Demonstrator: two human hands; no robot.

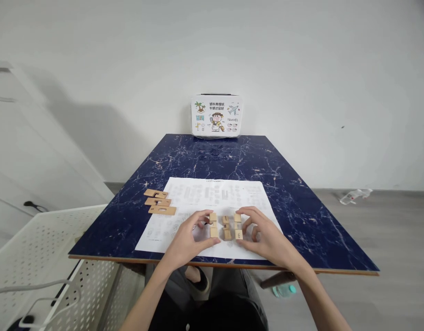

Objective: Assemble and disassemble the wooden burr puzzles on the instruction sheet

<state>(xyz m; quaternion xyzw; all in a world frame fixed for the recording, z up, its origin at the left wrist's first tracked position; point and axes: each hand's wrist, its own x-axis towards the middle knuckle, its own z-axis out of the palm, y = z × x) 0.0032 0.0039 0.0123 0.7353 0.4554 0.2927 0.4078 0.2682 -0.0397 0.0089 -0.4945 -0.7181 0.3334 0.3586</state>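
My left hand (pixel 192 236) is closed, thumb and fingertips on the two ends of a notched wooden block (pixel 214 225). Opposite it, my right hand (pixel 262 232) pinches another notched wooden block (pixel 238 225) the same way. Between these two lies a third, darker notched block (pixel 226 228), touched by neither hand. All three are lined up side by side over a printed paper sheet (pixel 198 188). Left of the hands, three flat wooden pieces with cutouts lie in a stack-like row: an upper (pixel 156 193), a middle (pixel 157 202) and a lower one (pixel 162 210).
The blue marbled table (pixel 215 158) carries a white cartoon-printed case (pixel 217 116) at its far edge, against the wall. A white perforated basket (pixel 77 294) with cables stands at the left. A plastic bottle (pixel 283 290) and a crumpled clear item (pixel 355 196) lie on the floor.
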